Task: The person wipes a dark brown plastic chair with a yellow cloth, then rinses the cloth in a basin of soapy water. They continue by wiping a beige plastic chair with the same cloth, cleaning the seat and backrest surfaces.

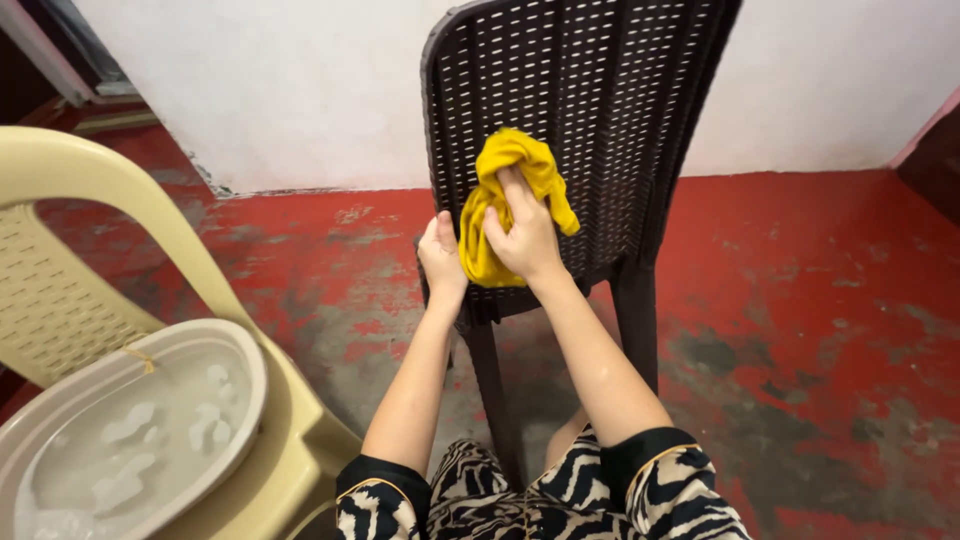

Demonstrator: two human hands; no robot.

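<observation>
A dark brown plastic chair (600, 90) with a perforated back stands right in front of me, its back facing me. My right hand (520, 235) presses a bunched yellow cloth (520, 165) against that backrest, fingers closed over the fabric. My left hand (442, 258) rests on the left edge of the backrest beside the cloth's lower end, fingers together and wrapped on the edge. My forearms reach up from patterned black-and-cream sleeves at the bottom.
To the left a cream plastic chair (90, 190) carries an oval grey basin (245, 350) with soapy water. The floor (800, 300) is worn red paint over concrete. A white wall (300, 90) runs behind the chairs.
</observation>
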